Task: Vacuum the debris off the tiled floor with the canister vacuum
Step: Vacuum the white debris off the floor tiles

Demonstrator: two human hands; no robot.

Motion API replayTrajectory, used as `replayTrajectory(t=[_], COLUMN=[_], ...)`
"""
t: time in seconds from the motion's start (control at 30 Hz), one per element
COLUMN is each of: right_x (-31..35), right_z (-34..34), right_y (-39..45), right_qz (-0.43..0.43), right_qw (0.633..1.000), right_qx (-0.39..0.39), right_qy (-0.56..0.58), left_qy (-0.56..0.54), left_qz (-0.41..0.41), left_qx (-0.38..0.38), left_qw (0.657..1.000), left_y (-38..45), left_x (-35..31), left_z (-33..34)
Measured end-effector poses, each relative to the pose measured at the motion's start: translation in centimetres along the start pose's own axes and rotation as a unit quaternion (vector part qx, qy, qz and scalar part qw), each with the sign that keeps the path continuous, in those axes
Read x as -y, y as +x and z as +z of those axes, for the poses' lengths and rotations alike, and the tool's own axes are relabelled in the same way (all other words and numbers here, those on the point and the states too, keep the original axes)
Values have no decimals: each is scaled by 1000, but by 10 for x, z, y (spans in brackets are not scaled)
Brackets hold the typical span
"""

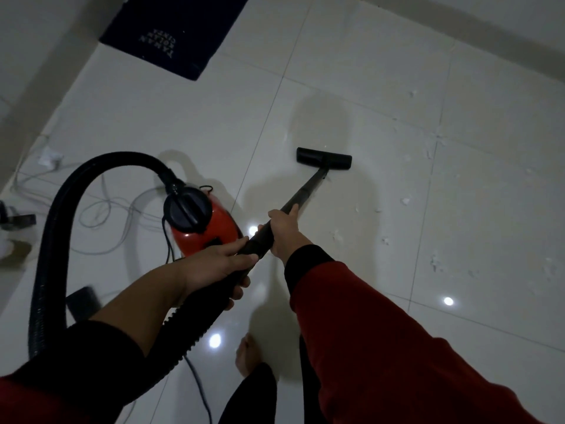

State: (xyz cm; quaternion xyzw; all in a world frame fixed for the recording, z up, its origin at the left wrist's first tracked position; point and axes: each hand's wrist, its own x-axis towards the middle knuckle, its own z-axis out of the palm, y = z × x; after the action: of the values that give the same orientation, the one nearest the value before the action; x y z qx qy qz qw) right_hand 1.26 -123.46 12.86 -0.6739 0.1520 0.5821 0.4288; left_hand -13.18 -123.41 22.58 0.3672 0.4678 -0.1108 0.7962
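Observation:
A red canister vacuum (211, 228) with a black round top sits on the white tiled floor (367, 87) left of centre. Its black ribbed hose (52, 228) arcs up and left, then back to the handle. My left hand (214, 267) grips the hose handle. My right hand (282, 229) grips the black wand (305, 191) further along. The wand ends in a flat black floor nozzle (324, 159) resting on the tiles. White debris scraps (434, 261) lie scattered to the right of the nozzle, apart from it.
A dark blue mat (171, 35) with lettering lies at the top left. Grey power cord loops (122, 215) trail across the floor left of the vacuum. My bare foot (247, 356) stands below the hands. Walls (489, 22) run along the top right and left.

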Motion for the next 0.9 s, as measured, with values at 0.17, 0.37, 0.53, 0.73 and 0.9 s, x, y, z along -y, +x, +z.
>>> replayTrajectory(t=[0.17,0.37,0.53,0.73,0.9], right_x=[-31,-61,-86,-125,-163], right_z=[-11,-30,-34,-24,-19], right_y=[-16,-25,-30,-39,-58], right_qz=[3,-2,1,-9,-16], right_qw=[1000,1000,1000,1000,999], right_qx=[-4,-2,-3,8,26], right_qy=[-12,-16,-16,4,38], left_qy=[5,5,3,12,27], left_qz=[-2,1,-5,-23,-33], left_qx=[6,-3,-13,-14,-20], left_qw=[1000,1000,1000,1000,999], left_y=[-22,-36,-44,-59,-80], left_x=[28,62,86,116,150], left_z=[9,27,29,12,-3])
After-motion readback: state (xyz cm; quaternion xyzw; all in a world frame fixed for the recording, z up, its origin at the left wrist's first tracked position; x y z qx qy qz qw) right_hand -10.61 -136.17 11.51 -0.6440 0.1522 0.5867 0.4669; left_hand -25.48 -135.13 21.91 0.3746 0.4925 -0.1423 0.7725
